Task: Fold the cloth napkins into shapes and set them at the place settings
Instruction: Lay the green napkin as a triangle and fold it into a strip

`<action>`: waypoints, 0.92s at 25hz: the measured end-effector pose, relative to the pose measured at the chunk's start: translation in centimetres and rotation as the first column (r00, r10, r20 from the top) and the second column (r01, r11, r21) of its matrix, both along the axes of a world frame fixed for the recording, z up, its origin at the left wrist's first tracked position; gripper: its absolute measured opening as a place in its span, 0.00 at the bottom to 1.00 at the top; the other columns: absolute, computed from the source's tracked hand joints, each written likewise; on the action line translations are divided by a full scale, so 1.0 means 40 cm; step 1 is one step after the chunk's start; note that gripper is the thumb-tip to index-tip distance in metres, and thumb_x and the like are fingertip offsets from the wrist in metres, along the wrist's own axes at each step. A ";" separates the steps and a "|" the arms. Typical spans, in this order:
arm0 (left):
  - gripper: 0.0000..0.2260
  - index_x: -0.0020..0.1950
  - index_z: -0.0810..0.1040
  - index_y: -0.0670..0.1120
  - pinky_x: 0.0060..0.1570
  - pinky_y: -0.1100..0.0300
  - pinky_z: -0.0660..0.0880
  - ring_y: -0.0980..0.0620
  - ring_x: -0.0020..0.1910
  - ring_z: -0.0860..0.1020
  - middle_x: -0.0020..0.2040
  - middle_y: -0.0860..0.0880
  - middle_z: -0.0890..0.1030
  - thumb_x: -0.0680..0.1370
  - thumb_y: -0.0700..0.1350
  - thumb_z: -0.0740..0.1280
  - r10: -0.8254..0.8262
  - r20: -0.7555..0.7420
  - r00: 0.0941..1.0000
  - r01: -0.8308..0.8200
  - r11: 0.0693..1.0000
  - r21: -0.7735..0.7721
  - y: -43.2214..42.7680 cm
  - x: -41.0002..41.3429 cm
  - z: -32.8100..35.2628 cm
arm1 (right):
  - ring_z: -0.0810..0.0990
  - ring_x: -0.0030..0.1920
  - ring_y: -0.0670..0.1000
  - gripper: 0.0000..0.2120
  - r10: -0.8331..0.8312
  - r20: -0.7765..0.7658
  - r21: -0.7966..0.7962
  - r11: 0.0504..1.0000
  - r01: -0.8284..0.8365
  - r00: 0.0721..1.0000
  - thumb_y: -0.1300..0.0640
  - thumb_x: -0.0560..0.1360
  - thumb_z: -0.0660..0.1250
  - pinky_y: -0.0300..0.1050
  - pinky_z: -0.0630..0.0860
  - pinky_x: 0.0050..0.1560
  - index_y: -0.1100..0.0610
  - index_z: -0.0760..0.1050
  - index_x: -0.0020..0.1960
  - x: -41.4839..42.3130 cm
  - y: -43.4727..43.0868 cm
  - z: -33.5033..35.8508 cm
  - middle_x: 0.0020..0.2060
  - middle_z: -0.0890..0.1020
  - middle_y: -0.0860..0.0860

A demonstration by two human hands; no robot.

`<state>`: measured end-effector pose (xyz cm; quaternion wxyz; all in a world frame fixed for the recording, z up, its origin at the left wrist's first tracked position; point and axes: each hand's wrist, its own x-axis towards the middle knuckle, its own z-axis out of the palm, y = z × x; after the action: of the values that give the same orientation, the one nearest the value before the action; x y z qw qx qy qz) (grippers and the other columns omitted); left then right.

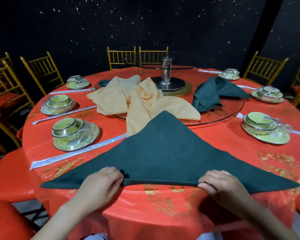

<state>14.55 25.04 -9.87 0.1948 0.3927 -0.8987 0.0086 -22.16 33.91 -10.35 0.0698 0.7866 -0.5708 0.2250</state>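
A dark green napkin (164, 153) lies folded into a big triangle on the red tablecloth, its point aimed at the table's middle. My left hand (100, 184) pinches the near folded edge left of centre. My right hand (220, 186) pinches the same edge right of centre, and the edge is lifted slightly between them. Loose yellow napkins (139, 99) lie heaped beyond the point. Another green napkin (213, 94) sits crumpled on the glass turntable (232, 111).
Wrapped bowl-and-plate sets stand around the table rim: one (74, 134) at near left, one (265, 130) at near right, more farther back. Wrapped chopsticks (76, 153) lie left of the napkin. Gold chairs (42, 70) ring the table (163, 213).
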 end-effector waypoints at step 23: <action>0.25 0.55 0.83 0.49 0.41 0.55 0.79 0.50 0.45 0.81 0.54 0.52 0.82 0.71 0.61 0.56 -0.083 0.064 0.995 0.090 0.988 -0.128 0.157 -0.487 -0.037 | 0.73 0.26 0.48 0.25 -0.292 -0.035 -0.006 0.956 0.292 0.956 0.30 0.75 0.47 0.43 0.65 0.29 0.47 0.59 0.30 -0.227 0.032 -0.006 0.25 0.65 0.41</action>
<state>-4.93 31.30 -11.36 0.1941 0.3392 -0.9177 0.0706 -31.23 35.18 -10.59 0.1127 0.6975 -0.6792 0.1987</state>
